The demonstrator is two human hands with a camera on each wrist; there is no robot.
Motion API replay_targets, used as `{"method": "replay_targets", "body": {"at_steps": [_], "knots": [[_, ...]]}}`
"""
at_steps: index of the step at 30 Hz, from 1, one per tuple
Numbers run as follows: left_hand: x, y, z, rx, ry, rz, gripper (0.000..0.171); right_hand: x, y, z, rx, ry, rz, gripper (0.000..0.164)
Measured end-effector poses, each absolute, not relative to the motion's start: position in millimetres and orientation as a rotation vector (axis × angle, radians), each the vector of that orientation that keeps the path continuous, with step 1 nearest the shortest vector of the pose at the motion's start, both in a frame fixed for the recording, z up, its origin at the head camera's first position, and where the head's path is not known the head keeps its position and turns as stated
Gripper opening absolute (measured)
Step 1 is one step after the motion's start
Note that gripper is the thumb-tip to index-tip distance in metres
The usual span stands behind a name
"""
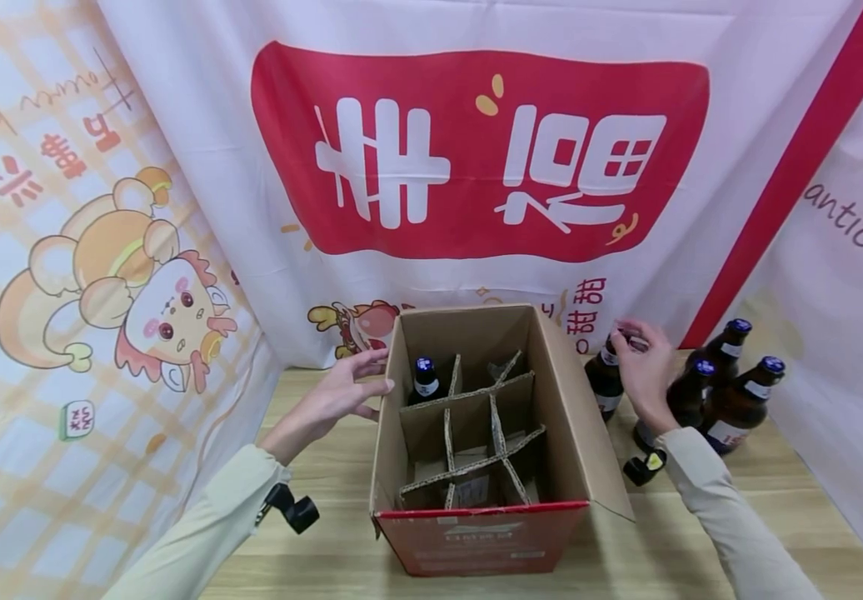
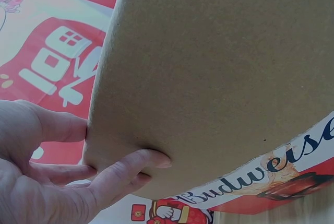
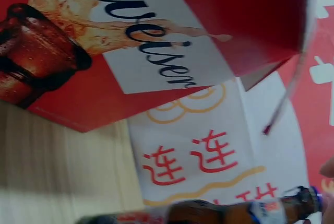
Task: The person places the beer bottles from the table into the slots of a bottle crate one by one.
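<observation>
A brown cardboard box (image 1: 566, 392) stands upright with its top open. Crossed dividers (image 1: 469, 400) split the inside into compartments. One dark beer bottle (image 1: 426, 382) stands in the far-left compartment. My left hand (image 1: 341, 387) touches the box's left side near the far corner; in the left wrist view its fingertips rest on a plain flap (image 2: 219, 62) and its edge. My right hand (image 1: 645, 367) pinches the capped top of a brown beer bottle (image 1: 604, 379) right of the box. In the right wrist view this bottle's neck (image 3: 292, 205) shows, with the fingers mostly out of frame.
Three more beer bottles (image 1: 735, 404) stand close together at the right, beyond my right wrist. A side flap (image 1: 600, 467) sticks outward from the box's right side. Printed cloth (image 1: 476, 279) hangs behind the wooden tabletop (image 1: 311, 517) and at both sides.
</observation>
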State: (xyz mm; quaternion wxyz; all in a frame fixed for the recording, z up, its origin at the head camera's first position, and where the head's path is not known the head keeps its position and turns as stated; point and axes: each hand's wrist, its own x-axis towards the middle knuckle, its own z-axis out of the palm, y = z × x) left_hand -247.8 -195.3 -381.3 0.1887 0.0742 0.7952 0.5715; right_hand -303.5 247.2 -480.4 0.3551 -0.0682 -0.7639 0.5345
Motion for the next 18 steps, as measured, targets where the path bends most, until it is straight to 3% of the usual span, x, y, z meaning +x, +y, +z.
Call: {"method": "replay_targets", "body": {"at_steps": [10,18], "knots": [[-249.3,-192.7,-380.3,0.180,2.227,1.618,0.070,-319.9,242.8,-518.1,-0.305,-1.912,1.455,0.035],[-250.0,-193.6,-381.4,0.182,2.238,1.608,0.071,-323.8,243.1,-552.4,-0.199,-1.927,1.500,0.038]]}}
